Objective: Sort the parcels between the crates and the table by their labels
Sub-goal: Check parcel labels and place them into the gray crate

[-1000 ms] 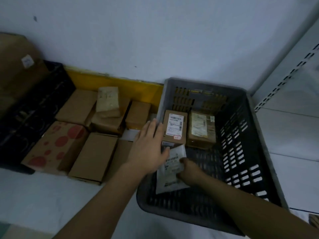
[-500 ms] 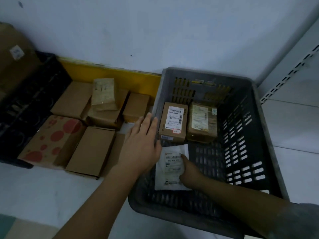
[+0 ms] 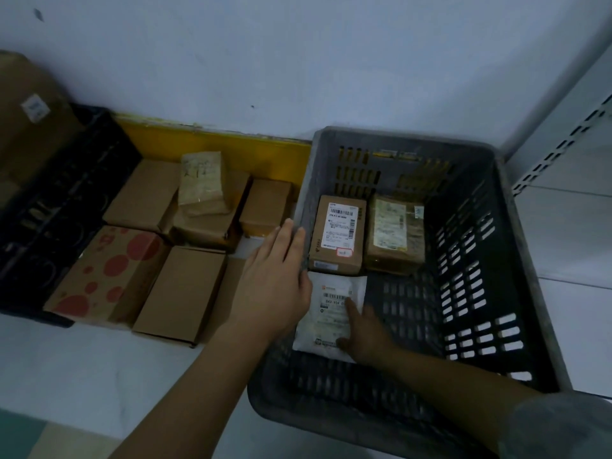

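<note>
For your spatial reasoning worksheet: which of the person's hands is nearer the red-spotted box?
Left. The left hand lies flat at the grey crate's left rim, right of the red-spotted box. The right hand touches the white parcel inside the crate, farther away.

White parcel [image 3: 331,313] (flat) in grey crate [image 3: 516,293]

A slotted crate [image 3: 490,260] stands on the table [image 3: 82,369] at the right, its far wall against the room wall. In it, two boxes sit side by side at the far end: a labelled box [image 3: 337,235] on the left, a taped box [image 3: 395,235] on its right. A flat mailer [image 3: 328,309] lies on the crate floor just before the labelled box, near the crate's left wall. Left of the crate, a cluster of cardboard boxes [image 3: 185,289] covers the table, with a small packet [image 3: 202,180] on top of one at the back. A second crate [image 3: 43,207] stands at the far left.
</note>
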A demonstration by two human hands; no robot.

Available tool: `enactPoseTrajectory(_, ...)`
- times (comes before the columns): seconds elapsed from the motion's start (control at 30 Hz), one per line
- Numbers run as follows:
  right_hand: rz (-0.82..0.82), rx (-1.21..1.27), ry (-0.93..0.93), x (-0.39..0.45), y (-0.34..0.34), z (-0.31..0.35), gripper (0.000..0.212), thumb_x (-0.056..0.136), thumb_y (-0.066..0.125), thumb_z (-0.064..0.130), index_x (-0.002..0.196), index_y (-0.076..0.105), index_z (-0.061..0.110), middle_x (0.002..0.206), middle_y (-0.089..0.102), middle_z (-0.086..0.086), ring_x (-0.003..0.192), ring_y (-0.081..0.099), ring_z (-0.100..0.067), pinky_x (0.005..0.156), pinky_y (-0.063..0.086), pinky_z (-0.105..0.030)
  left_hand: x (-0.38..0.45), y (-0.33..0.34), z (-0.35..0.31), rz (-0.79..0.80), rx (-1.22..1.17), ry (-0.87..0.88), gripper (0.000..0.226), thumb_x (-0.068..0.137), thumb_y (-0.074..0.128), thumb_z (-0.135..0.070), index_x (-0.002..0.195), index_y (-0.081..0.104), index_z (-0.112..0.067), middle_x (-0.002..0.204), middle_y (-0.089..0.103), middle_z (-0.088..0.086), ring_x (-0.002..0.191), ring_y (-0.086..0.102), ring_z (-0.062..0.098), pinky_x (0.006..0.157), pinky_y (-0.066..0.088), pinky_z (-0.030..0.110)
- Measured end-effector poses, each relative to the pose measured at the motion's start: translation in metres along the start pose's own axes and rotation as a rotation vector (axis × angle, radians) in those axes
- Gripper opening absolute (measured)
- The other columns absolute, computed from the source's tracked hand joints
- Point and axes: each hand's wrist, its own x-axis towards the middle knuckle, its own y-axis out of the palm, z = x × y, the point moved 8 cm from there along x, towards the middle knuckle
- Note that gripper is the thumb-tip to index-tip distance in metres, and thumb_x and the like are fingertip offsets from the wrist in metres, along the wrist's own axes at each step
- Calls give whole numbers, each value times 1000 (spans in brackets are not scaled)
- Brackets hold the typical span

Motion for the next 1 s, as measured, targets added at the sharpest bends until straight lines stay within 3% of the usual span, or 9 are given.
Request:
enactPoseTrajectory(0.13, -55, -287, -20, 5, 2, 8, 104, 89, 63, 75, 169, 12, 32, 167, 11, -19, 149, 28, -41, 120, 39, -49, 0, 1, 1, 10, -7, 4, 70, 108, 49, -31, 169, 19, -15, 178, 11, 6, 162, 14, 26, 128, 26, 49)
enactPoseTrajectory(0.33, 3, -474, 59, 6, -7, 2, 114, 86, 49, 90, 169, -10, 37, 171, -27, -27, 155, 9, -58, 125, 29, -58, 1, 2, 3, -3, -7, 15, 70, 106, 49, -32, 169, 21, -15, 177, 13, 7, 161, 16, 28, 129, 26, 48)
enactPoseTrajectory(0.53, -68, -541, -82, -10, -60, 24, 98, 96, 43, 82, 171, 2, 33, 178, -8, -15, 160, 14, -41, 126, 32, -53, 2, 1, 2, 18, 23, 1, 73, 108, 43, -42, 170, 10, -21, 179, 2, 2, 164, 1, 24, 132, 16, 48)
enactPoseTrajectory(0.7, -319, -443, -197, -48, -100, 59, 87, 97, 44, 74, 168, 12, 35, 172, 17, -12, 151, 30, -37, 116, 44, -51, 3, -6, 7, 23, -13, 38, 78, 108, 33, -63, 171, 8, -24, 179, -2, 0, 164, -3, 21, 131, 10, 51)
enactPoseTrajectory(0.87, -581, -357, -203, -93, -134, 105, 90, 95, 22, 79, 164, 36, 24, 170, 30, -15, 151, 33, -39, 116, 43, -53, -3, -24, 62, -32, 14, 4, 75, 108, 27, -64, 170, 12, -26, 179, 5, 2, 164, 2, 23, 132, 9, 53)
enactPoseTrajectory(1.0, -846, -275, -312, -138, -142, 165, 75, 104, 36, 66, 158, 50, 15, 170, 33, -19, 155, 32, -42, 123, 36, -59, -19, -22, 130, 22, 98, 2, 73, 108, 32, -61, 169, 16, -26, 178, 8, 5, 164, 5, 28, 131, 13, 56)
